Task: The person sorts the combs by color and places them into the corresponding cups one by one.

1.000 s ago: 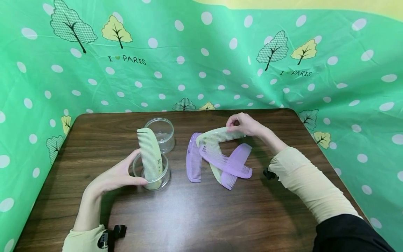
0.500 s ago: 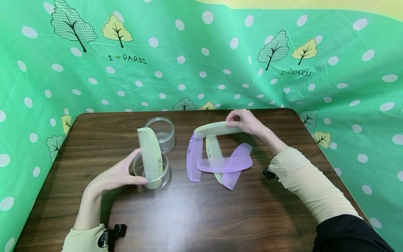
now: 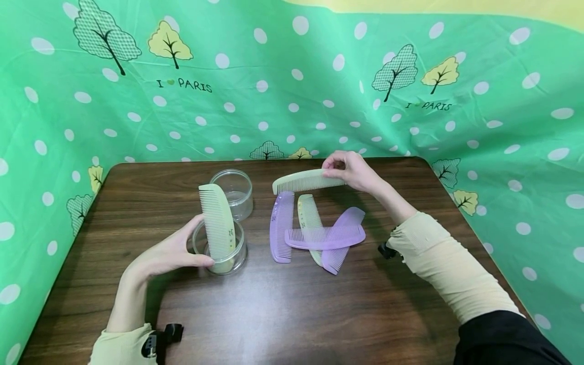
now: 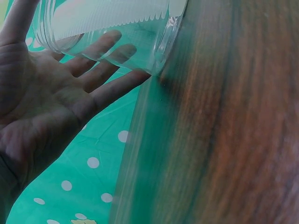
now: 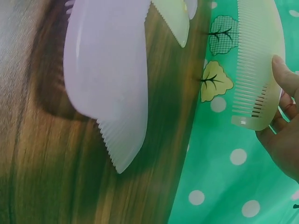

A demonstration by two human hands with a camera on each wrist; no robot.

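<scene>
In the head view my left hand [image 3: 171, 253] holds the near clear plastic jar [image 3: 241, 256], thumb on its front and fingers at the far side. A light green comb [image 3: 218, 220] stands tilted inside that jar. My right hand [image 3: 353, 170] pinches another green comb [image 3: 301, 181] by its right end, raised above the pile, as the right wrist view also shows with the comb [image 5: 259, 60]. Below it lie a purple comb [image 3: 279, 230], a green comb [image 3: 306, 213], and a purple comb [image 3: 328, 237] crossing over a further purple comb [image 3: 351, 217].
A second clear jar [image 3: 232, 192] stands right behind the held one. Everything rests on a dark wooden table [image 3: 292, 314]. A green dotted cloth [image 3: 274, 66] hangs behind its back edge and down both sides.
My right hand has lifted the green comb off the pile and moved it back and slightly left. The purple comb beneath it has swung to lie nearly level. My left hand stays put.
</scene>
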